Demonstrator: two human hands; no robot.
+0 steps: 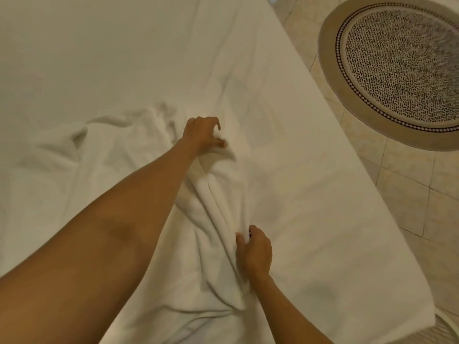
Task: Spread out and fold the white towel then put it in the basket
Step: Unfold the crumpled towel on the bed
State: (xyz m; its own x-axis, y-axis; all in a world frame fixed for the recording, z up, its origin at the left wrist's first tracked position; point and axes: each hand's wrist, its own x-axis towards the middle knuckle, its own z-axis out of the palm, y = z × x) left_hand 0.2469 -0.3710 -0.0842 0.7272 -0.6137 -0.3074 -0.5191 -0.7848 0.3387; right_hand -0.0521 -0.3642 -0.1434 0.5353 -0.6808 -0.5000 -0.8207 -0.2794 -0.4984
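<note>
Gripping a rumpled white towel [139,155] on the bed [99,58]
Right hand [254,254] curls around a bunched ridge; left hand [202,135] pinches the far end.

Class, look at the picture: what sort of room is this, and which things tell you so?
Probably a bedroom, perhaps in a hotel: a bed under a white sheet, a tiled floor and a round patterned rug beside it.

No legible text, label, brand, number or sign appears anywhere in the view; the round woven rug [400,68] at upper right carries only a patterned border, not lettering.
</note>
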